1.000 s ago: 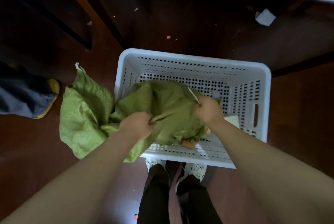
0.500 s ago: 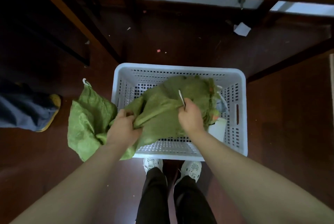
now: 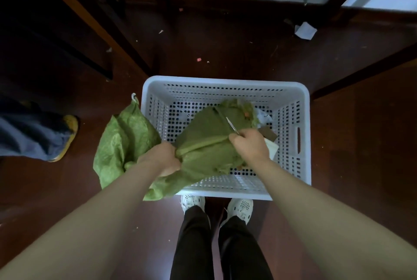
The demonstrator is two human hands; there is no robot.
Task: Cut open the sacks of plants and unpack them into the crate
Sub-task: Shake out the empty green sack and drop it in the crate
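At 9 o'clock in your view, another person's yellow-soled shoe (image 3: 65,137) rests on the dark floor (image 3: 361,166). The white crate (image 3: 225,82) stands at centre. The green sack (image 3: 203,144) drapes over the crate's 9 o'clock rim. Its loose end lies outside on the floor, with a white drawstring (image 3: 134,96) at the 12 o'clock tip.

Your left hand (image 3: 161,159) is at the crate's 8 o'clock corner. Its fingers are curled tightly round a bunched fold of the sack. The remainder of the sack sits over the crate's interior, with its frayed end toward 1 o'clock. Whether it rests on the crate bottom cannot be determined.

Your white shoes (image 3: 193,201) stand at the crate's 6 o'clock side.

Your right hand (image 3: 250,144) is at the sack's 3 o'clock edge. Its fingers are curled, gripping the fabric and a thin blade (image 3: 232,125) that points to 11 o'clock across the sack. A brown card (image 3: 268,135) lies inside the crate just beyond this hand.

A crumpled paper scrap (image 3: 304,30) lies on the floor at 1 o'clock, well apart from the crate.
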